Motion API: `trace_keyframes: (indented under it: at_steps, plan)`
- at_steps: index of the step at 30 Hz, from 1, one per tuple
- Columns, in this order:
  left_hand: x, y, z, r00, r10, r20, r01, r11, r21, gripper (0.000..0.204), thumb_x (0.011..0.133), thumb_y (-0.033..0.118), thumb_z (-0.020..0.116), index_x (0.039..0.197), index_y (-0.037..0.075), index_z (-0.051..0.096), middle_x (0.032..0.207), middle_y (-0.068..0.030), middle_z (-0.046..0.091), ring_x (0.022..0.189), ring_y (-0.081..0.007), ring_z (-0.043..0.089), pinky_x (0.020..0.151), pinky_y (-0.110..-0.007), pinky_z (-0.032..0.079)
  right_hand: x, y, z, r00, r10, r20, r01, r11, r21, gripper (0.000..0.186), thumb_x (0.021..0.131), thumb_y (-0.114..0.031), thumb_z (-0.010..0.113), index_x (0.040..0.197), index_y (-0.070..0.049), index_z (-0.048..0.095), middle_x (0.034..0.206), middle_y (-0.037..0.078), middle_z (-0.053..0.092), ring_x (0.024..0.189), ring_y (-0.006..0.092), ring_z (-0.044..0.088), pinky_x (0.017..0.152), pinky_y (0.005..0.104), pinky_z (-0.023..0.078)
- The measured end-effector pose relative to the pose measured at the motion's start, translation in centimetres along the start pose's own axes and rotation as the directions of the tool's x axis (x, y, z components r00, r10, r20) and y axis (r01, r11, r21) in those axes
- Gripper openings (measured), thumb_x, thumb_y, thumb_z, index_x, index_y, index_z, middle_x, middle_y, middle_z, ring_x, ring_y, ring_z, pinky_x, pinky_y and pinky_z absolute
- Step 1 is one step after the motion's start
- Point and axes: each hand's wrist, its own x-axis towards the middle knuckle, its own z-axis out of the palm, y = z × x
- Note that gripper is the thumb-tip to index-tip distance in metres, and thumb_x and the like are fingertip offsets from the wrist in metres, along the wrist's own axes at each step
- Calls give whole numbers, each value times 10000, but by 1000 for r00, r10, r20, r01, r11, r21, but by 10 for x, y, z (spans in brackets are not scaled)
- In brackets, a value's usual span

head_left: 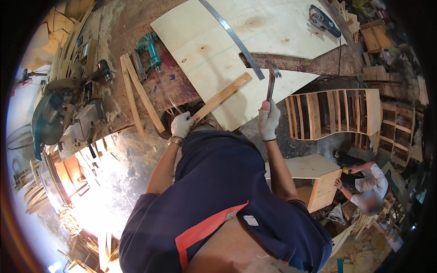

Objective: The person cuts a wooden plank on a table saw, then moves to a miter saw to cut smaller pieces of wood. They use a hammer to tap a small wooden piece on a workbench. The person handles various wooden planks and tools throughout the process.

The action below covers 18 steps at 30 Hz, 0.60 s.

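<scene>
Wood strip (221,97) in left hand (182,124) fingers, right hand (268,120) fingers gripping hammer (271,78), steel ruler (232,36) beside

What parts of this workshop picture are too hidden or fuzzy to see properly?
Head view only:
- Near end of the wooden strip: covered by the gloved left hand.
- Lower hammer handle: wrapped inside the right hand.
- Workbench near edge: blocked by the person's own body.
- Miter saw details: bent and dim near the fisheye rim.
- Co-worker's face: blurred.
</scene>
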Motion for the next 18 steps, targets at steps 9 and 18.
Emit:
trace_keyframes:
  at_steps: [9, 18]
  plan:
    - [1, -10, 11, 1000, 5, -2, -5, 1000, 16, 587, 862, 612, 669, 748, 41, 589, 651, -146, 576, 610, -303, 586, 581, -437, 428, -7, 44, 13, 956, 259, 136, -215, 938, -270, 537, 1042, -459, 447, 980, 30, 659, 811, 278, 662, 825, 463, 659, 736, 531, 490]
    - [1, -11, 13, 1000, -23, 14, 23, 1000, -6, 512, 867, 530, 680, 742, 42, 587, 650, -142, 586, 607, -300, 588, 583, -432, 438, 1, 41, 23, 959, 258, 117, -189, 890, -415, 485, 1047, -418, 455, 951, 17, 649, 775, 282, 645, 782, 475, 644, 688, 525, 480]
